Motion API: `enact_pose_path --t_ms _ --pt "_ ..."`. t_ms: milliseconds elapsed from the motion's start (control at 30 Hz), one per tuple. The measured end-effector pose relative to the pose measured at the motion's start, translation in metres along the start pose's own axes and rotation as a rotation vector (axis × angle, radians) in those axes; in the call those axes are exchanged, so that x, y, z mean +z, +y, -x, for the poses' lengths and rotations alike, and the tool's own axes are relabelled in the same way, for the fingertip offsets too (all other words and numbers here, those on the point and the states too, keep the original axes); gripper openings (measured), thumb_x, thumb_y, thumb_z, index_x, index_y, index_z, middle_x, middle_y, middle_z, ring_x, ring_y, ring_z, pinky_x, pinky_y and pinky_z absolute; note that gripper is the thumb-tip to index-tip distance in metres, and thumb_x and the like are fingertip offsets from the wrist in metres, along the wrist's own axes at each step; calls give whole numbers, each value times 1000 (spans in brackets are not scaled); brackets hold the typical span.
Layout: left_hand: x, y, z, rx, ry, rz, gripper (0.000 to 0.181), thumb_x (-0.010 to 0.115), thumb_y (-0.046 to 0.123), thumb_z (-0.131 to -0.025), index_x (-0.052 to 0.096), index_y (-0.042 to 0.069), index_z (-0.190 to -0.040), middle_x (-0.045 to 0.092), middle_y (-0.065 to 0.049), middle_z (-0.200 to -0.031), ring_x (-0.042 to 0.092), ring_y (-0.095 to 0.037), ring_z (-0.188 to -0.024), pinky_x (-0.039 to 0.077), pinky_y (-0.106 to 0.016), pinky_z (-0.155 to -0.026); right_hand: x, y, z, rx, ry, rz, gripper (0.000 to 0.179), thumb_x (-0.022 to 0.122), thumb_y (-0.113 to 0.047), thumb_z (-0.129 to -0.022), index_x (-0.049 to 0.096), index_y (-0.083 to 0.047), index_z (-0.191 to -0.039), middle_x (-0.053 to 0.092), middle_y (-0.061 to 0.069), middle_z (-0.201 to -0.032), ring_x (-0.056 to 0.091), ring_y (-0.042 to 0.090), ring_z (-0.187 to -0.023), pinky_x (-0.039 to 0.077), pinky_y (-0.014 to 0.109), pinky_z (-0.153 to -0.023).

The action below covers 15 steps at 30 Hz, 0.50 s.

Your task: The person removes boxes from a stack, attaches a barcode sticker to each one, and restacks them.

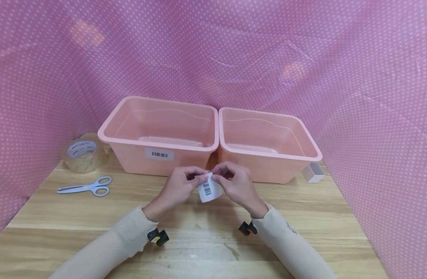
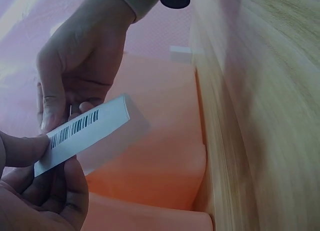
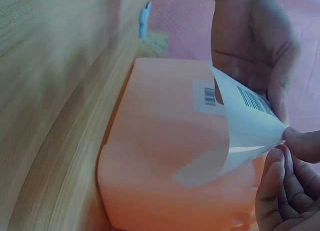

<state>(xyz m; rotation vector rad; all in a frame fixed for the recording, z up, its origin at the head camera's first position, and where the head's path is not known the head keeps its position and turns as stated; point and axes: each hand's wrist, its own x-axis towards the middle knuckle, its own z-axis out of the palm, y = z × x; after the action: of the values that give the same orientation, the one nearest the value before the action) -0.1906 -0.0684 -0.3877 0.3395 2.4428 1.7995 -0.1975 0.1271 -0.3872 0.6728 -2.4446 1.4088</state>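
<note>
Between both hands, above the table and in front of two pink bins, is a white barcode label [image 1: 207, 188]. My left hand [image 1: 180, 185] pinches it by its upper left part, thumb on the printed face. My right hand [image 1: 238, 184] pinches the upper right corner, its fingertips close to the left ones. In the right wrist view the label [image 3: 255, 118] curves away from a translucent sheet [image 3: 205, 166], the two meeting near the right fingertips. Which layer each fingertip holds is hard to tell.
The left bin [image 1: 196, 161] bears a barcode label [image 1: 159, 154] on its front; the right bin [image 1: 269, 167] stands beside it. Clear tape rolls [image 1: 82, 161] and blue scissors [image 1: 85, 188] lie at left. A small white box [image 1: 313, 173] sits at right. Pink dotted cloth [image 1: 213, 58] surrounds the table.
</note>
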Motion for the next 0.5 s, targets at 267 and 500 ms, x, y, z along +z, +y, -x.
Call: enact_pose_path --t_ms 267,500 --pt "2 -3 1 7 -5 1 15 72 17 -95 78 13 -108 77 -6 -115 70 -18 -101 56 -27 -83 3 0 1 21 16 -2 11 79 -3 -84 72 -8 -90 74 5 -82 66 9 -71 61 28 -64" --pt "2 -5 -1 3 -26 38 19 72 20 -95 77 12 -111 76 -6 -118 71 -18 -107 58 -29 -88 3 1 1 20 10 22 10 78 -2 -85 71 -8 -88 73 5 -82 67 10 -72 61 26 -65"
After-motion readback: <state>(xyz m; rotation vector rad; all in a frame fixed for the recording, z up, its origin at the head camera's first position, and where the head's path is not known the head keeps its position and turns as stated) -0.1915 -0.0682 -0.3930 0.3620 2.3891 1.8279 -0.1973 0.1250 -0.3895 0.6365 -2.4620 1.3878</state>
